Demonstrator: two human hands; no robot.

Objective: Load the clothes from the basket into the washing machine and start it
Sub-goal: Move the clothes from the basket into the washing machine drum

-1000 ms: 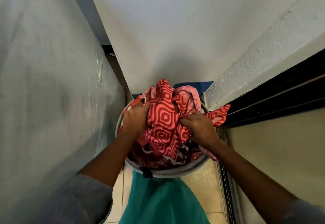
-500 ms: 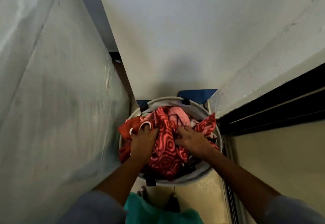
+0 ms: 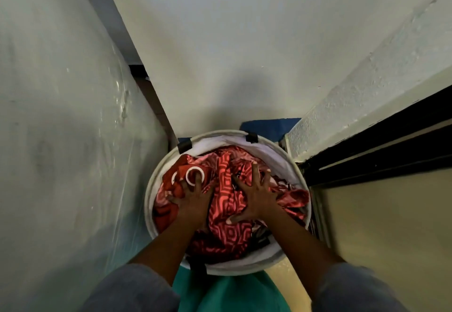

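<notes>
A round white laundry basket (image 3: pixel 283 156) stands on the floor in a narrow corner, right below me. It is filled with crumpled red clothes (image 3: pixel 228 216) printed with pink geometric shapes and white rings. My left hand (image 3: pixel 193 198) rests flat on the left side of the pile, its fingertips sunk into the cloth. My right hand (image 3: pixel 254 194) presses on the middle and right of the pile with its fingers spread wide. No washing machine is in view.
A pale wall (image 3: pixel 61 140) runs close along the left and a white wall (image 3: pixel 232 42) stands just behind the basket. A dark door frame (image 3: pixel 371 152) lies to the right. A blue object (image 3: pixel 269 128) peeks out behind the basket. Yellowish floor (image 3: pixel 288 270) shows below.
The red clothes, held bunched above the rim a second ago, have gone down into the basket. Both hands have let go of their grip and now lie flat on the pile.
</notes>
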